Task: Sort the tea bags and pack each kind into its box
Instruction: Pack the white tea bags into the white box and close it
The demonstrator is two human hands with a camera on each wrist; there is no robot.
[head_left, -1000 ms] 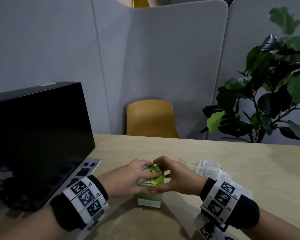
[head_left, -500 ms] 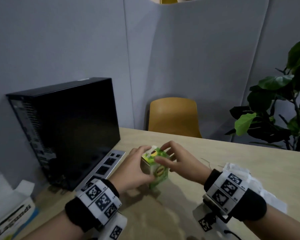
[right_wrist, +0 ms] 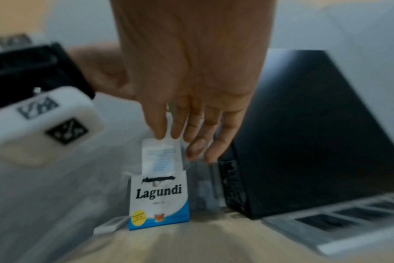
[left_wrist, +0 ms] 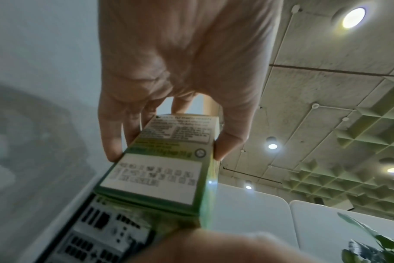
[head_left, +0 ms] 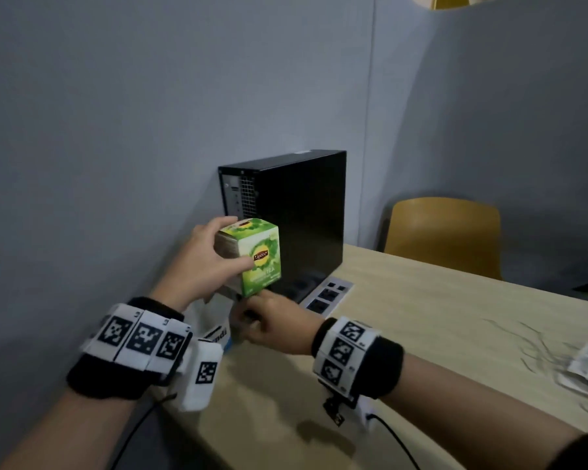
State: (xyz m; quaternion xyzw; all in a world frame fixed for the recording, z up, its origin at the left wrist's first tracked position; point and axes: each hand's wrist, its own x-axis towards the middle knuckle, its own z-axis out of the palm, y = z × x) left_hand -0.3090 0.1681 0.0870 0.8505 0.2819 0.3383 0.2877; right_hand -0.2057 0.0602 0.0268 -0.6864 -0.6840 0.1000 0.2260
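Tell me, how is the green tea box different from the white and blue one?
The green Lipton box is held up in the left hand; the Lagundi box stands on the table. Its top looks closed; the Lagundi box's flap stands open. Both are small cardboard tea boxes.

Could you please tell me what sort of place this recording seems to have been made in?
Probably an office meeting nook: grey partition panels enclose a wooden table, a black desktop computer stands on it beside a built-in socket strip, and a yellow chair waits behind.

Black computer case point(head_left: 306, 212) and grey wall point(head_left: 99, 164) hem the white box point(right_wrist: 159, 199) at 10 o'clock; bare surface point(head_left: 438, 334) lies toward 3 o'clock.
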